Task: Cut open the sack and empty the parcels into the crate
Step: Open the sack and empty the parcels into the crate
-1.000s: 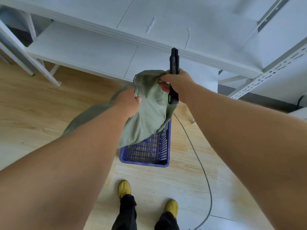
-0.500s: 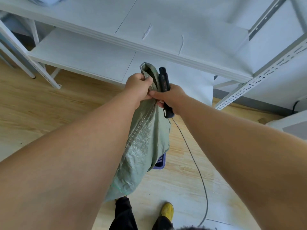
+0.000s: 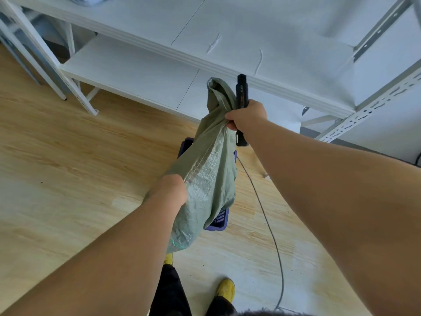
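Observation:
A limp green woven sack (image 3: 209, 174) hangs in the air above a blue-purple plastic crate (image 3: 219, 222), which it mostly hides. My right hand (image 3: 247, 116) grips the sack near its upper end and also holds a black utility knife (image 3: 241, 94) upright against it. My left hand (image 3: 173, 190) clutches the sack lower down, at its left side. The sack's bottom end dangles below my left forearm. No parcels are visible.
White metal shelving (image 3: 136, 71) stands just beyond the sack, with a leg (image 3: 75, 96) at the left. A thin grey cable (image 3: 268, 224) runs across the wooden floor to the right of the crate. My yellow shoes (image 3: 225, 289) are at the bottom.
My left hand has slid from the sack's top, next to my right hand, down to its middle. The sack hangs longer and the crate shows more.

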Tool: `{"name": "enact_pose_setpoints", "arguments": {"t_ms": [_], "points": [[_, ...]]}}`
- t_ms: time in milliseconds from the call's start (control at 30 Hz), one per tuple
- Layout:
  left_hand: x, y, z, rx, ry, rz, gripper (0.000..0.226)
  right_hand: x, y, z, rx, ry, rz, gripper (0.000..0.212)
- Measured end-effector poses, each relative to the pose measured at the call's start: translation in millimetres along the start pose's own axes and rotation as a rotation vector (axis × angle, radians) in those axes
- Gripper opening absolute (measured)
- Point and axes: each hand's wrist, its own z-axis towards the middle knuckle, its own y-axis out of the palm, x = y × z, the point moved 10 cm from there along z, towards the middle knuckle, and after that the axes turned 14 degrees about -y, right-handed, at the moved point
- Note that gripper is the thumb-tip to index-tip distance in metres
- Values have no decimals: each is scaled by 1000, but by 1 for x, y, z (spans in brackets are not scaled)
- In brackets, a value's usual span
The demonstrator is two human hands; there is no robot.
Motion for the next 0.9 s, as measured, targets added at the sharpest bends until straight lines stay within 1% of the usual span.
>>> {"name": "enact_pose_setpoints", "arguments": {"t_ms": [67,100,200,267,300,333,400,500,567,633,667,733,800,833,867,900], "points": [[11,-11,0,54,88,-90,18,-11,5,-1,-21,-60,-56,23],[20,-22,-3,76,145,-180,20,-21,5,-1,-27,-95,-83,23],[39,-68,-18,101,245,-498,23,-58,0,3,-23,-205,-121,22],[48,-103,-25,121,273,-687,25,-89,-8,4,-2,-293,-117,21],[48,-123,-28,165,289,-788,25,-102,-13,3,10,-336,-118,22],[45,-139,-31,163,301,-947,25,-112,-16,1,13,-371,-124,22],[35,-158,-33,87,287,-1244,30,-115,-17,-6,-40,-378,-164,25],[28,-165,-37,-22,257,-1348,32,-97,-5,-21,-222,-291,-188,28],[31,-164,-36,-128,265,-1439,27,-89,7,-32,-341,-290,-185,37],[40,-164,-45,-215,305,-1447,26,-85,23,-44,-435,-321,-191,46],[43,-165,-47,-216,328,-1448,26,-83,29,-49,-446,-341,-214,50],[48,-165,-54,-202,381,-1456,22,-76,29,-50,-363,-369,-300,51],[46,-162,-60,-119,452,-1384,16,-66,17,-46,-225,-365,-379,39],[43,-158,-59,-52,476,-1286,24,-60,9,-44,-165,-343,-390,31],[42,-149,-57,-10,480,-1137,45,-53,3,-41,-122,-302,-374,25],[41,-133,-53,-14,451,-945,76,-45,-1,-39,-99,-252,-314,22]]}}
